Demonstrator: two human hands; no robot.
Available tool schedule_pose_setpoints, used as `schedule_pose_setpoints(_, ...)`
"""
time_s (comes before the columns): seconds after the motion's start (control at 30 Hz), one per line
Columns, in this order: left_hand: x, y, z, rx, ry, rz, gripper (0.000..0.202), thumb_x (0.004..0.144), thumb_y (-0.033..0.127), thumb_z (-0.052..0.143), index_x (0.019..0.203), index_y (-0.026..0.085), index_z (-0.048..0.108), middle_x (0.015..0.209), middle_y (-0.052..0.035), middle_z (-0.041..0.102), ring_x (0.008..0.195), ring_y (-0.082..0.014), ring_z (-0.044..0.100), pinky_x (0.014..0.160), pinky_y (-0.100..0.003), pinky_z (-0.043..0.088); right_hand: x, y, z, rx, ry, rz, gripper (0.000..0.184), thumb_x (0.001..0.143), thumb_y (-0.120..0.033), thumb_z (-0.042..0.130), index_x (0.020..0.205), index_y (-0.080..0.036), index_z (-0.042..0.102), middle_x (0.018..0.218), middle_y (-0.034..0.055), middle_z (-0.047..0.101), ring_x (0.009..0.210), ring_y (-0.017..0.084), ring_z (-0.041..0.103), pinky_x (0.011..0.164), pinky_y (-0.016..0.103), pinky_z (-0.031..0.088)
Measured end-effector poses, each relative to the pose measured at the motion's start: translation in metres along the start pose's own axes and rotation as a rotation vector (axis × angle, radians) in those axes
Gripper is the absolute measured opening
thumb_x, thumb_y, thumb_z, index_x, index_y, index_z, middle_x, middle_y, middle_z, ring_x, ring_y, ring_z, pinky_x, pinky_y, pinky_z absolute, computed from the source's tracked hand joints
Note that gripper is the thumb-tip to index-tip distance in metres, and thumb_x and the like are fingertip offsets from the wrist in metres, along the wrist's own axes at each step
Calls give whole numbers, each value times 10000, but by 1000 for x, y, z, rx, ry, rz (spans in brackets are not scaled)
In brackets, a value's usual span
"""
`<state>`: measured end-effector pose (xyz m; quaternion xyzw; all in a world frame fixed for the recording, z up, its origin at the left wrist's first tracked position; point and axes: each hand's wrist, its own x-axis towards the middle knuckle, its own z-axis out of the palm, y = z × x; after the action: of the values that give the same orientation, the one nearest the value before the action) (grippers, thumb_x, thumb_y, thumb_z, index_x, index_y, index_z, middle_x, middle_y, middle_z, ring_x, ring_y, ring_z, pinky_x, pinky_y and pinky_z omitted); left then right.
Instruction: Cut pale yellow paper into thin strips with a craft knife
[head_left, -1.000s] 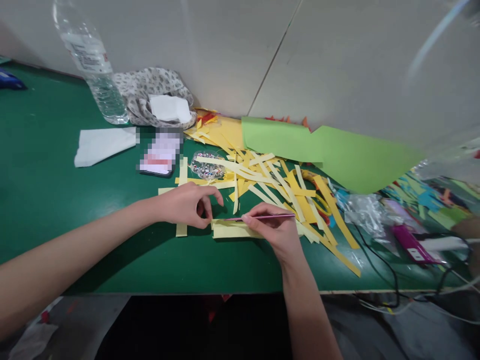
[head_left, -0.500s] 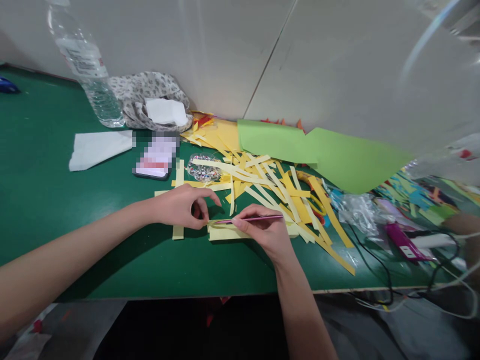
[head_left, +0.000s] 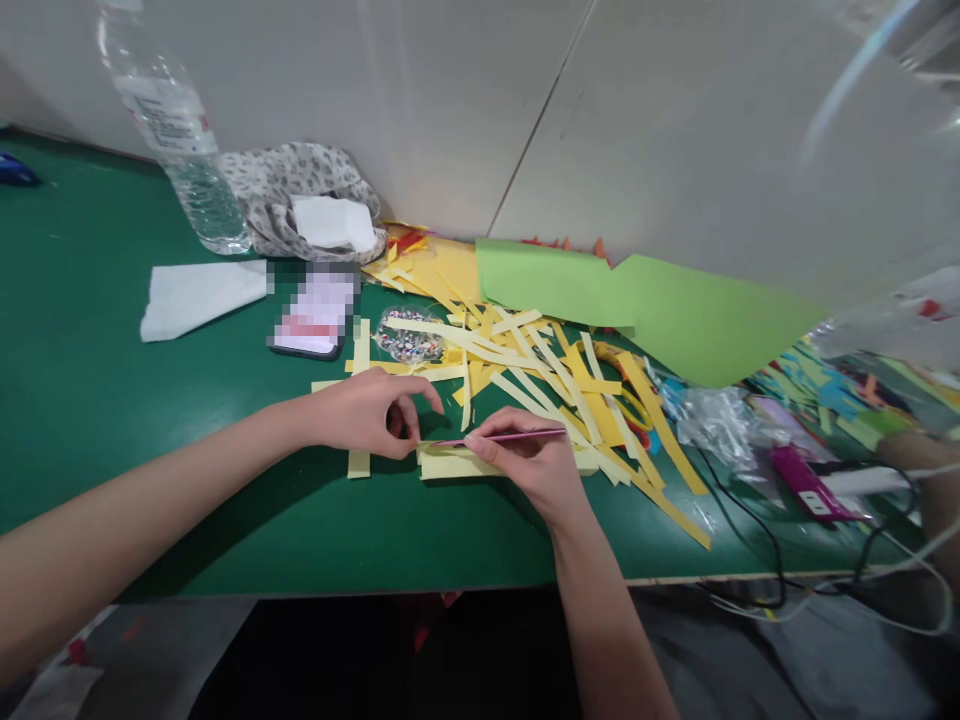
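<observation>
My left hand [head_left: 371,410] pinches the left end of a pale yellow paper strip [head_left: 450,462] lying on the green table [head_left: 90,380]. My right hand [head_left: 529,460] grips a thin pink stick [head_left: 517,436] held flat, its tip pointing left onto that strip near my left fingertips. Another pale yellow strip [head_left: 361,400] runs under my left hand. Behind both hands lies a heap of yellow paper strips [head_left: 540,370].
A water bottle [head_left: 176,130], a patterned cloth [head_left: 300,190], a white tissue [head_left: 199,295], a phone [head_left: 311,318] and a small bag of beads [head_left: 409,335] lie at the back. Green paper sheets [head_left: 652,305], plastic bags, a purple tool [head_left: 806,480] and black cables [head_left: 757,545] crowd the right.
Both hands stay on the strip and stick with only slight shifts; the view has moved a little, so everything sits slightly further left than a second ago.
</observation>
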<state>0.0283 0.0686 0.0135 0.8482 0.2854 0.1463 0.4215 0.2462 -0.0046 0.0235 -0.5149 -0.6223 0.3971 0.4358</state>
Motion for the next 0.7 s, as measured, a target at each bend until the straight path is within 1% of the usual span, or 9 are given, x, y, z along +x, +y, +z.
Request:
schedule_pose_setpoints(0.2,1,-1,2,26,11,18,365,641,148,622,999,196,571,746,29,748,560,-94,622,602,-202,484,-1,1,-3,14,17,-7,75,682,-248,768,665,-206,709,664,10,661,609,143,621,543,252,510)
schedule_pose_setpoints(0.37,1,0,2,11,1,-6,360,628,138,614,978,206,562,748,36,747,566,-101,622,611,-211,482,-2,6,-14,18,37,-2,95,676,-256,779,663,-202,702,648,9,660,597,145,610,527,254,492)
schedule_pose_setpoints(0.53,0,1,1,-19,-9,-35,355,632,145,616,975,203,547,760,26,748,572,-105,618,608,-214,488,-5,10,-24,15,69,-2,90,671,-238,786,664,-205,702,625,-3,651,564,128,582,491,232,456)
schedule_pose_setpoints(0.6,0,0,1,-26,-11,-35,346,634,153,620,968,206,544,768,25,749,572,-105,617,606,-216,491,-6,10,-24,10,86,-20,83,674,-223,782,659,-208,702,623,-5,648,565,126,581,493,230,454)
schedule_pose_setpoints(0.7,0,-1,2,-15,-9,-22,322,637,152,615,948,205,549,762,26,749,568,-101,617,602,-211,489,-8,6,-18,11,96,-82,67,690,-201,765,662,-216,705,640,-4,650,591,132,594,519,238,469)
